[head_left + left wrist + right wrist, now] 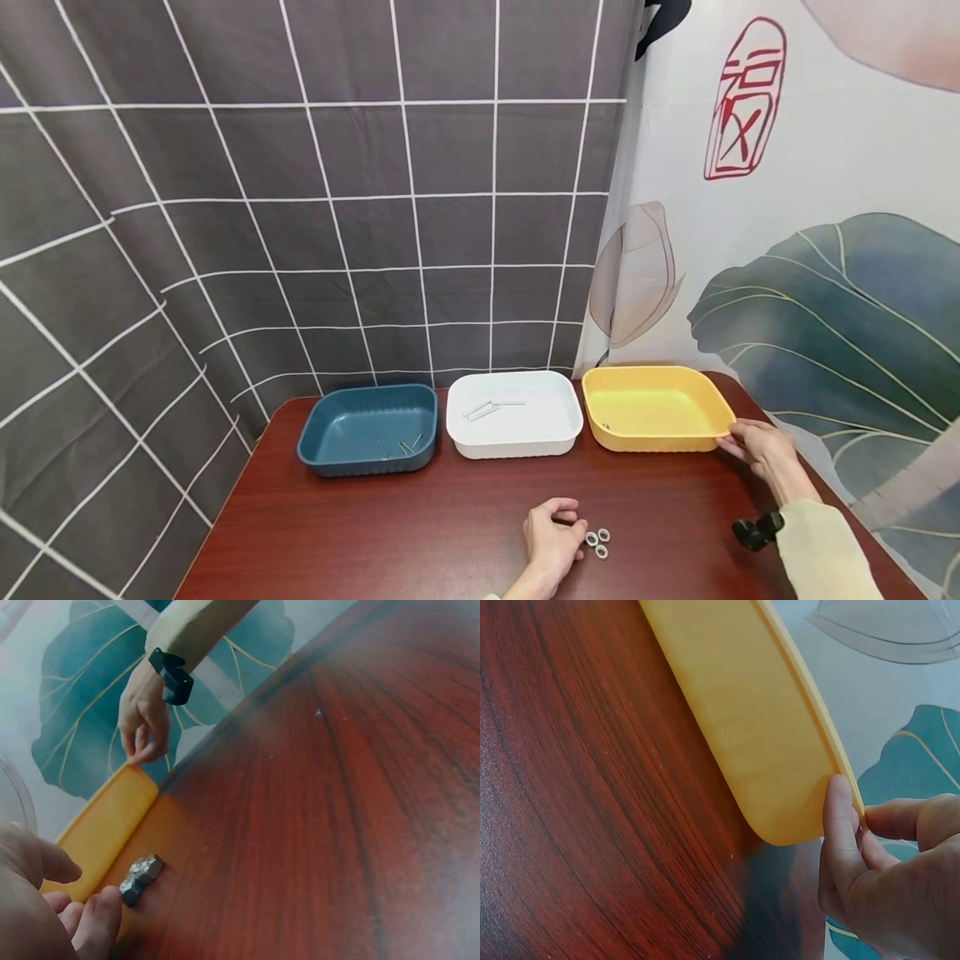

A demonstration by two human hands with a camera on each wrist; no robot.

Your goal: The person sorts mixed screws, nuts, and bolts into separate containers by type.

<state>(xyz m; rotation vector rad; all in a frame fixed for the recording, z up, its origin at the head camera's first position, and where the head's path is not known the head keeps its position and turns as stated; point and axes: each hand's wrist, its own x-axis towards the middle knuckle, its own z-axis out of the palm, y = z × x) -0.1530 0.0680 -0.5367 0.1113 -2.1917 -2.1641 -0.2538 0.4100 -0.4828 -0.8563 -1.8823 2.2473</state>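
Observation:
My right hand (761,450) pinches the near right corner rim of a yellow plastic tray (652,442), thumb and fingers on either side of the wall in the right wrist view. A small metal piece (606,427) lies inside the tray at its left end. Beside several metal hex nuts (602,552) on the table, my left hand (550,537) hovers low with fingers loosely bent and nothing between thumb and fingertips. Those nuts (140,879) sit clustered just past the left fingertips in the left wrist view.
A white tray (517,448) with several thin metal rods stands left of the yellow one. Farther left is a blue tray (360,467) holding a few small brass-coloured pins. All stand along the back of the reddish-brown table (375,533), before a grey gridded curtain (360,250).

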